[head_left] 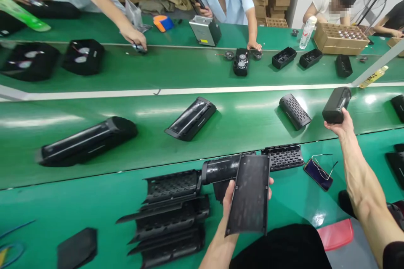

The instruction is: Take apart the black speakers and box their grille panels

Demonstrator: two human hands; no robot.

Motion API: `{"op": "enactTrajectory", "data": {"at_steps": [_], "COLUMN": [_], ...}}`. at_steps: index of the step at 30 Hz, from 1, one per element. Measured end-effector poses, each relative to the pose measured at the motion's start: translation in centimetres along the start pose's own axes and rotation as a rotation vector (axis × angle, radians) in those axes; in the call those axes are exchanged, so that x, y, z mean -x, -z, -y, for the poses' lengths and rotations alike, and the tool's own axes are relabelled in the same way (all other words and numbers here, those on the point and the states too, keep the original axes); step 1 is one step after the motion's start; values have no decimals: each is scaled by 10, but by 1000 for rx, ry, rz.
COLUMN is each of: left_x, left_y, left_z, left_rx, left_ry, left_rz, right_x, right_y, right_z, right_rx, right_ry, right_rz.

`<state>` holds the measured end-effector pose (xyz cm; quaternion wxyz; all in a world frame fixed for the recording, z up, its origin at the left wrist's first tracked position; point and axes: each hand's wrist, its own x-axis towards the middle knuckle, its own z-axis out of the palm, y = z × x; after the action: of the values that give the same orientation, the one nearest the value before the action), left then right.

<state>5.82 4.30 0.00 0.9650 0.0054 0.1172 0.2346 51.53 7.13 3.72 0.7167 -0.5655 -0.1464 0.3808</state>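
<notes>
My left hand (232, 195) grips a flat black perforated grille panel (249, 193), held upright over the near table edge. My right hand (341, 127) reaches out to the right and is closed on the lower end of a black speaker body (337, 104) above the green belt. Beside my left hand a stack of black grille shells (172, 214) lies on the table, with a black cylinder part (221, 168) and another grille shell (284, 156) just beyond the panel.
Black speaker bodies (191, 118) (88, 141) (294, 111) ride the green conveyor (240, 122). A phone with a cable (318, 173) lies right of the panel. Across the belt, people handle parts; a cardboard box (341, 38), a bottle (306, 32) and a silver box (205, 30) stand there.
</notes>
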Motion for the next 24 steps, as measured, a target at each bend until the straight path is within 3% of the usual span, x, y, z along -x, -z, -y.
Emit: {"op": "enactTrajectory", "data": {"at_steps": [3, 7, 10, 13, 16, 18, 21, 24], "left_x": [2, 4, 4, 5, 4, 2, -1, -2], "left_y": [-3, -8, -14, -15, -4, 9, 26, 25], "left_z": [1, 5, 13, 25, 37, 45, 57, 66], "left_rx": [-26, -71, -133, -153, -137, -127, -113, -127], "left_ry": [22, -7, -44, -48, -71, -116, -216, -282], "left_rz": [67, 94, 108, 111, 124, 102, 20, 12], "right_x": [38, 112, 157, 193, 222, 236, 254, 267], "right_y": [12, -4, -31, -40, -37, -45, -76, -109], "right_z": [17, 16, 0, -11, -6, 3, 15, 16], "right_rx": [-75, -126, -8, 163, 357, 484, 718, 974], "right_ry": [76, 255, 188, 45, -178, -241, -186, -72], "right_rz": [-101, 41, 164, 208, 297, 427, 605, 679]}}
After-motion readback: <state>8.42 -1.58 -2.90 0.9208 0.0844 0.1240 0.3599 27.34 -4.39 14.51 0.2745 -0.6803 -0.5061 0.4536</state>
